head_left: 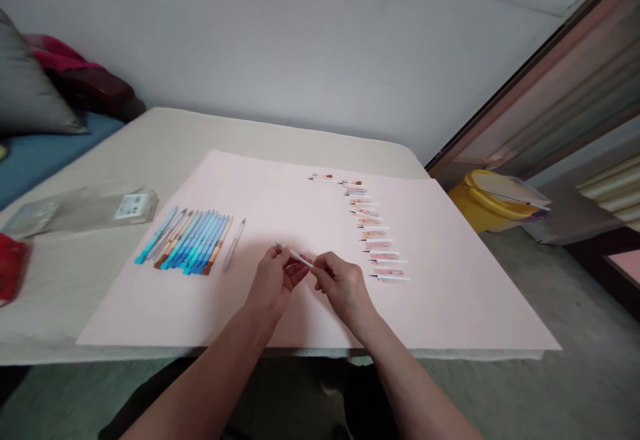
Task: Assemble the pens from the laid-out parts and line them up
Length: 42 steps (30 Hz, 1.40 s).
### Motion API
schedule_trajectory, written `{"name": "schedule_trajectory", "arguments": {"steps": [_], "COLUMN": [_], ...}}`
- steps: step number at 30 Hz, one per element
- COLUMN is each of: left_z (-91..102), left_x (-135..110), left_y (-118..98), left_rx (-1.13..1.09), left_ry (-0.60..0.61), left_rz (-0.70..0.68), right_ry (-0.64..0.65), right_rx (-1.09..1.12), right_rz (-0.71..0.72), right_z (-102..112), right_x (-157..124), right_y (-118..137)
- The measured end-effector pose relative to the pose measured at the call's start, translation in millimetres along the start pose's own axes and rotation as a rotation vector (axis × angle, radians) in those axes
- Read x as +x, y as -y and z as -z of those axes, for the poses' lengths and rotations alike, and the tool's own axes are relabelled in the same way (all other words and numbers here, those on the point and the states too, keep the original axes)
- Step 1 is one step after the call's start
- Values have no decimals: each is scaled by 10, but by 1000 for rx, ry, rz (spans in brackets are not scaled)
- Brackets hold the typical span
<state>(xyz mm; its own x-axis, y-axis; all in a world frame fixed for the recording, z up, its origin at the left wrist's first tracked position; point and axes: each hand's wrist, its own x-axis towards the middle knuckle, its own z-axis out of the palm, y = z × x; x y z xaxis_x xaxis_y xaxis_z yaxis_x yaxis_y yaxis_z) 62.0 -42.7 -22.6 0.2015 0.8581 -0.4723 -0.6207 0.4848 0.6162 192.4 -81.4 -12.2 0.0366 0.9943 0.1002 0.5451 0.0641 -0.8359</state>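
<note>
My left hand (274, 279) and my right hand (340, 285) are together over the front middle of a pink sheet. Between them is a slim white pen (300, 257), its tip pointing up and left. The left fingers pinch it near the tip, and the right fingers close on its lower end. To the left, a single clear-and-white pen (233, 245) lies apart from a row of blue and brown pens (197, 240). Right of my hands runs a column of slim white sticks with dark tips (393, 278), each beside a small pinkish piece (381, 245).
The pink sheet (450, 313) covers most of a cloth-covered table (240, 132) against a wall. At the left lie a clear plastic bag with a white label (133, 207) and a red object (11, 268). A yellow bucket (493, 203) stands on the floor at the right.
</note>
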Motion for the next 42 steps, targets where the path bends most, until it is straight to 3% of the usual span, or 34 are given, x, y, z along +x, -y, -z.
{"name": "schedule_trajectory", "arguments": {"steps": [4, 8, 13, 18, 22, 25, 30, 42], "left_z": [36, 99, 127, 117, 132, 147, 147, 99], "left_x": [67, 143, 154, 149, 143, 139, 134, 103], "left_y": [-149, -376, -449, -394, -409, -430, -430, -387], "left_rx": [-40, -79, -94, -94, -72, -67, -42, 2], "left_ry": [-46, -136, -167, -171, -169, -184, -204, -182], "left_rz": [-28, -108, -135, -98, -117, -141, -193, -204], "right_ry": [-53, -142, 84, 253, 258, 227, 150, 110], "right_rx": [79, -213, -696, -884, -802, -570, -292, -190], "right_rz": [-54, -61, -42, -109, -46, 42, 66, 51], "right_z": [102, 205, 30, -168, -69, 71, 168, 171], "right_x": [76, 180, 237, 272, 259, 199, 108, 96], "right_y": [-95, -253, -337, -385, -341, -234, -110, -119]}}
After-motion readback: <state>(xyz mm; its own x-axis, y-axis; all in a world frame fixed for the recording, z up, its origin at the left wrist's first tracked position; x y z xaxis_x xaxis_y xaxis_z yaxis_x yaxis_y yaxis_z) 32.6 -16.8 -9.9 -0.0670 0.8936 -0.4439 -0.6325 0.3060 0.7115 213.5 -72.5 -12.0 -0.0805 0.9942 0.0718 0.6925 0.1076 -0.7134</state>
